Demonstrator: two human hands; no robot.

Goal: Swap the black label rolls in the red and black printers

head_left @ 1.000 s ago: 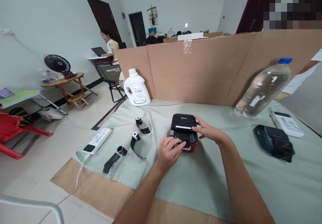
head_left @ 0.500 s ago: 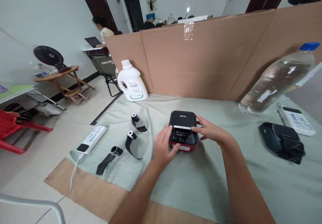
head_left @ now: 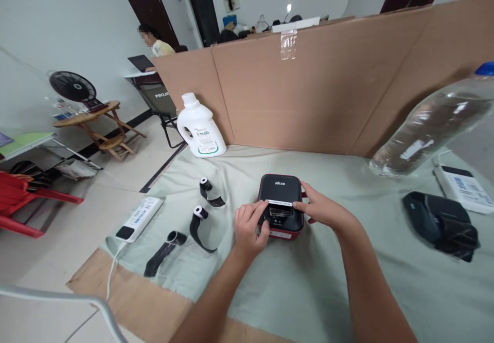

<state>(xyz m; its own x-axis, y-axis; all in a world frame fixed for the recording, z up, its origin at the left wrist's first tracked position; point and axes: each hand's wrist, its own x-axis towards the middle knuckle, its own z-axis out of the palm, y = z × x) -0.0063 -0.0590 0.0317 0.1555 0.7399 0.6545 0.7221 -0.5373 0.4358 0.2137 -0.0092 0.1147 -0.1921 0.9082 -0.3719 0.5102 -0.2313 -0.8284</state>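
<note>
A small box-shaped printer (head_left: 281,190), black on top with a red lower body, stands on the green cloth between my hands. Across its lid runs a white strip with print, and a dark slot lies just in front of it. My left hand (head_left: 249,227) rests against the left side, fingers bent over the top edge and thumb near the front. At the right side my right hand (head_left: 321,206) grips the printer, its thumb on top by the white strip and its fingers down the side. Parts of the fingers are hidden behind the printer.
Several small rolls of black strip (head_left: 200,213) lie partly unwound on the left. Beside them is a white power bank-like device (head_left: 139,219) with a cable. A white jug (head_left: 200,127), a cardboard wall (head_left: 293,96), a large water bottle (head_left: 428,127) and a black wrapped object (head_left: 440,224) stand around.
The view has shifted slightly. My left fingers have bent and drawn in at the printer's left edge, the thumb lifting closer to them. My right hand stays at the right side.
</note>
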